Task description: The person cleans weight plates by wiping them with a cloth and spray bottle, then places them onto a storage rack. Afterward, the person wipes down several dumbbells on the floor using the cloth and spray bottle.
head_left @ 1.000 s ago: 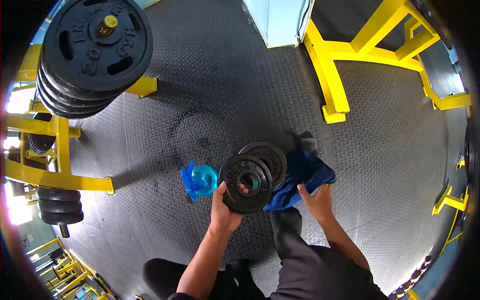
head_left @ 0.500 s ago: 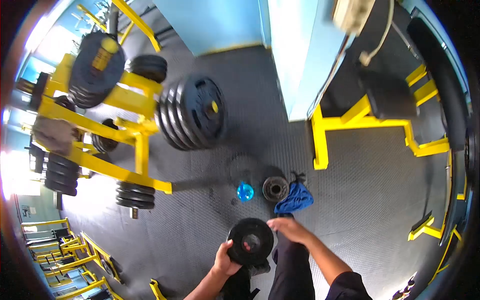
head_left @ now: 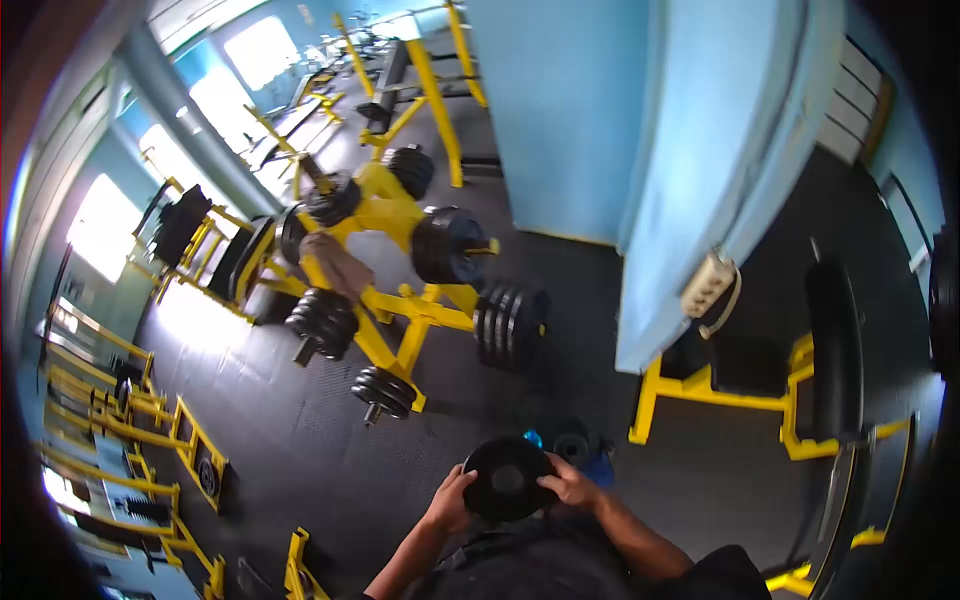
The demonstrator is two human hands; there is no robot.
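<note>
While my fingers curl round opposite edges of the round black iron weight plate [head_left: 507, 479], I have it clamped between both palms, held flat-faced toward the camera just in front of my torso. My left hand [head_left: 450, 500] wraps the plate's left rim, closed on it with the thumb over the face; my right hand [head_left: 571, 482] grips the right rim the same way, knuckles up. Just beyond the plate, on the dark studded rubber floor [head_left: 300, 440], lie a second small black plate [head_left: 572, 447], a blue cloth [head_left: 598, 466] touching it, and a sliver of a blue plastic bottle [head_left: 533, 438]. Farther out stands a yellow steel plate rack [head_left: 400, 310] loaded with stacked black discs, with a pale blue wall [head_left: 640, 150] to its right.

The risk I judge here is a slip: the grip is only on the rim, and if either palm loosens the plate could drop toward my legs or the things on the floor.
</note>
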